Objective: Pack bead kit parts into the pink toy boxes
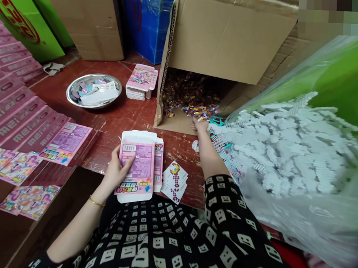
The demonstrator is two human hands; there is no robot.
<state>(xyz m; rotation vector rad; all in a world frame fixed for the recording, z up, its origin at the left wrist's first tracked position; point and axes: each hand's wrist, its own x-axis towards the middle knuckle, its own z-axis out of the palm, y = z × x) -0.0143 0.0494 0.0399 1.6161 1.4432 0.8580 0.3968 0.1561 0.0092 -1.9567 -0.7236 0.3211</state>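
My left hand (pixel 118 169) grips a flat pink and white carton (pixel 139 166) near my lap, thumb across its barcode face. A small stack of white cards with a pixel pattern (pixel 174 182) lies just right of it. My right hand (pixel 200 124) reaches forward to the mouth of a big cardboard box (pixel 227 37) lying on its side, at the edge of a pile of small multicoloured pieces (pixel 190 101). Its fingers are curled down among the pieces; what they hold is hidden.
A steel bowl (pixel 93 90) with paper bits and a stack of pink cartons (pixel 141 81) sit on the red floor (pixel 123 115). Filled pink boxes (pixel 16 115) line the left. A clear bag of white gridded pieces (pixel 288 150) fills the right.
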